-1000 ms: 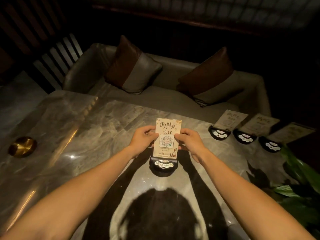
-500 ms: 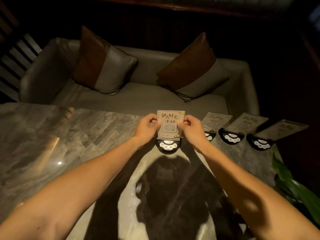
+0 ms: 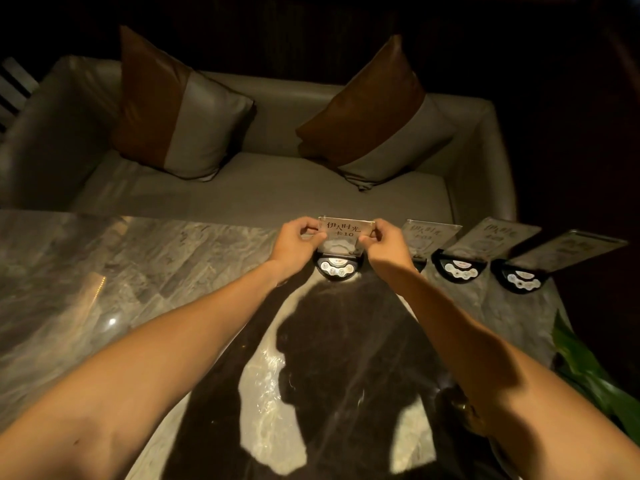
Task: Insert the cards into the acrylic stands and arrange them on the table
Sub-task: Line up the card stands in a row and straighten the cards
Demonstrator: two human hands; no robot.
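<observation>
An acrylic stand with a printed card point(image 3: 344, 233) sits on its black base point(image 3: 338, 268) near the far edge of the marble table point(image 3: 156, 271). My left hand point(image 3: 296, 242) pinches the stand's left edge and my right hand point(image 3: 382, 242) pinches its right edge. To the right, three more stands with cards are lined up in a row: the first stand point(image 3: 431, 233) is partly hidden behind my right hand, then come the second stand point(image 3: 460, 268) and the third stand point(image 3: 519, 278).
A grey sofa point(image 3: 263, 188) with two brown-and-grey cushions point(image 3: 180, 112) stands just beyond the table. Green plant leaves point(image 3: 588, 368) reach over the table's right edge. My head's shadow falls on the tabletop in front of me.
Both hands have carried the stand with the card away from me to the far edge of the table, beside the row of three stands. The view has tilted and shifted right.
</observation>
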